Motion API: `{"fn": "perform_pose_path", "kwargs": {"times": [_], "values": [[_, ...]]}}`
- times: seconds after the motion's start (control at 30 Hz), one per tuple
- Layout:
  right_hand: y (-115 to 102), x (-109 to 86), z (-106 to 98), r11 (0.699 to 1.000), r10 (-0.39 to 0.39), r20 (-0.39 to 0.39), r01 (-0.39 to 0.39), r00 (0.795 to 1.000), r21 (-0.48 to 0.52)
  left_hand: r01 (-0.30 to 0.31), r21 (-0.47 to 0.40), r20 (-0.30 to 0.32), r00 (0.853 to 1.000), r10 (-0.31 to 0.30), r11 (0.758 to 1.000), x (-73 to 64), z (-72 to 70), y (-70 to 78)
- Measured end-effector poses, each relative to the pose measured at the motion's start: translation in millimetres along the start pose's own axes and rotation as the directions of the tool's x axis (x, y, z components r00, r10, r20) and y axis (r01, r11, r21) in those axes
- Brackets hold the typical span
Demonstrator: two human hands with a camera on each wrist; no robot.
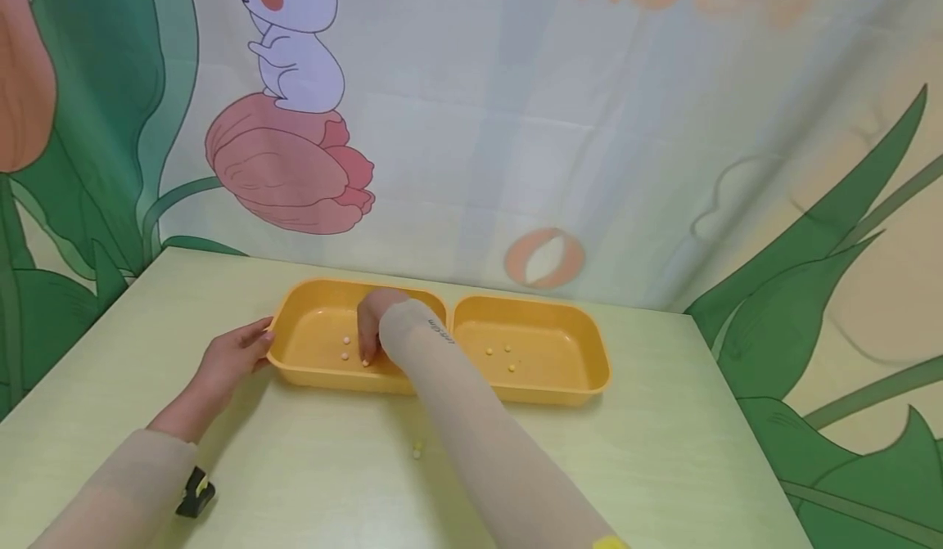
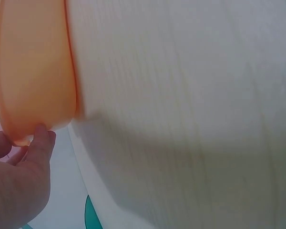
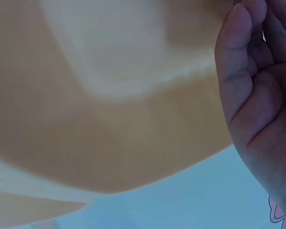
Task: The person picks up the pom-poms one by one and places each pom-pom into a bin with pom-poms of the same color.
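A yellow two-part tray (image 1: 335, 381) lies on the table, its compartments side by side. My left hand (image 1: 234, 358) grips the tray's left end, thumb and fingers at the rim in the left wrist view. Reaching into the left compartment, my right hand (image 1: 372, 326) has its fingertips drawn together at a small pale bead (image 1: 366, 362) on the floor. In the right wrist view the fingertips meet at the top edge and the bead is hidden. Two pale pink beads (image 1: 345, 356) lie left of that hand. Three yellow beads (image 1: 512, 368) lie in the right compartment.
On the pale table (image 1: 309, 467) in front of the tray sit tiny yellow and whitish pieces (image 1: 417, 451). A black clip-like object (image 1: 196, 493) is beside the left sleeve. Behind the table hangs a printed cloth (image 1: 457, 123).
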State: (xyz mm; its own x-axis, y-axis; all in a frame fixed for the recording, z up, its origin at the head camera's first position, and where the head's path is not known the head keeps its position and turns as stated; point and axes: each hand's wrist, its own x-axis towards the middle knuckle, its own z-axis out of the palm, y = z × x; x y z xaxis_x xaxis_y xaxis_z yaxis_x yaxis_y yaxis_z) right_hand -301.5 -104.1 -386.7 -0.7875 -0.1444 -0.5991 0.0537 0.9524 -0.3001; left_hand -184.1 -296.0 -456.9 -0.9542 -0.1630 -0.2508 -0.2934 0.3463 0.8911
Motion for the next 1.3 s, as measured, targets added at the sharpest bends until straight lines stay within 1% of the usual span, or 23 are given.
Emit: {"fn": "perform_pose_path", "kwargs": {"times": [0.1,0.2,0.23,0.27,0.33,0.37,0.4,0.47,0.5,0.57,0.63,0.7,0.8,0.87,0.93,1.03,1.07,1.13,1.17,1.3], "values": [[0.8,-2.5,-1.8,0.999,0.017,-0.001,-0.017,1.000,0.029,0.000,0.009,0.000,1.000,0.000,1.000,-0.4,0.4,0.6],[0.4,-1.4,-2.0,0.994,0.069,-0.001,-0.068,0.998,0.087,-0.003,0.014,0.002,1.000,0.003,1.000,-1.0,0.7,1.9],[-0.4,0.2,-2.2,0.993,0.080,0.002,-0.080,0.997,0.092,-0.004,0.014,0.003,1.000,0.004,1.000,-1.2,0.7,2.4],[-1.5,1.7,-3.1,0.994,0.081,0.009,-0.081,0.997,0.072,-0.005,0.012,0.004,1.000,0.005,1.000,-1.1,0.8,2.8],[-5.1,7.2,-6.4,0.998,0.060,0.048,-0.059,0.997,-0.015,-0.003,0.014,0.007,1.000,0.003,1.000,-0.8,0.8,3.4],[-7.1,10.5,-8.9,0.996,0.039,0.088,-0.031,0.995,-0.088,-0.001,0.016,0.008,1.000,0.001,1.000,-0.4,0.8,3.5],[-9.0,13.4,-11.9,0.986,0.012,0.130,0.010,0.991,-0.164,-0.002,0.018,0.008,1.000,0.002,1.000,-0.1,0.7,3.4],[-11.2,18.8,-18.1,0.962,-0.050,0.197,0.100,0.979,-0.255,-0.003,0.021,0.007,1.000,0.003,1.000,0.3,0.7,3.2],[-11.3,21.2,-20.9,0.948,-0.085,0.231,0.150,0.969,-0.281,-0.002,0.021,0.007,1.000,0.002,1.000,0.3,0.9,3.1],[-9.0,23.1,-26.1,0.927,-0.164,0.286,0.247,0.944,-0.281,-0.004,0.020,0.008,1.000,0.004,1.000,0.4,1.4,2.9],[-3.7,21.5,-30.6,0.917,-0.261,0.304,0.334,0.916,-0.220,-0.002,0.017,0.010,1.000,0.002,1.000,0.4,2.2,3.1],[3.0,16.9,-34.9,0.884,-0.368,0.310,0.433,0.877,-0.177,-0.006,0.014,0.011,1.000,0.006,1.000,0.6,2.8,3.4],[13.2,6.2,-40.7,0.836,-0.498,0.270,0.539,0.824,-0.103,-0.022,0.027,0.007,1.000,0.022,0.999,0.6,2.6,4.1],[21.0,-2.6,-43.1,0.801,-0.569,0.221,0.595,0.792,-0.066,-0.035,0.041,0.003,0.999,0.034,0.999,0.5,1.8,3.8],[30.7,-11.9,-43.8,0.772,-0.624,0.182,0.636,0.760,-0.009,-0.041,0.054,0.001,0.999,0.041,0.998,0.2,0.9,3.2],[49.4,-26.7,-42.0,0.729,-0.683,0.120,0.680,0.720,0.072,-0.038,0.052,0.000,0.999,0.038,0.998,0.2,0.4,2.2],[56.0,-31.2,-40.3,0.719,-0.695,0.096,0.688,0.712,0.097,-0.035,0.048,0.001,0.999,0.035,0.998,0.3,0.2,1.7],[68.9,-39.4,-36.1,0.705,-0.706,0.048,0.695,0.707,0.142,-0.034,0.047,0.001,0.999,0.033,0.998,0.4,-0.1,0.7],[75.1,-43.6,-33.8,0.701,-0.707,0.022,0.696,0.707,0.159,-0.031,0.046,0.002,1.000,0.031,0.998,0.3,-0.1,0.4],[98.5,-59.5,-23.7,0.688,-0.692,-0.067,0.686,0.718,0.237,-0.031,0.050,0.001,1.000,0.031,0.998,0.5,-0.6,-0.8]]}}
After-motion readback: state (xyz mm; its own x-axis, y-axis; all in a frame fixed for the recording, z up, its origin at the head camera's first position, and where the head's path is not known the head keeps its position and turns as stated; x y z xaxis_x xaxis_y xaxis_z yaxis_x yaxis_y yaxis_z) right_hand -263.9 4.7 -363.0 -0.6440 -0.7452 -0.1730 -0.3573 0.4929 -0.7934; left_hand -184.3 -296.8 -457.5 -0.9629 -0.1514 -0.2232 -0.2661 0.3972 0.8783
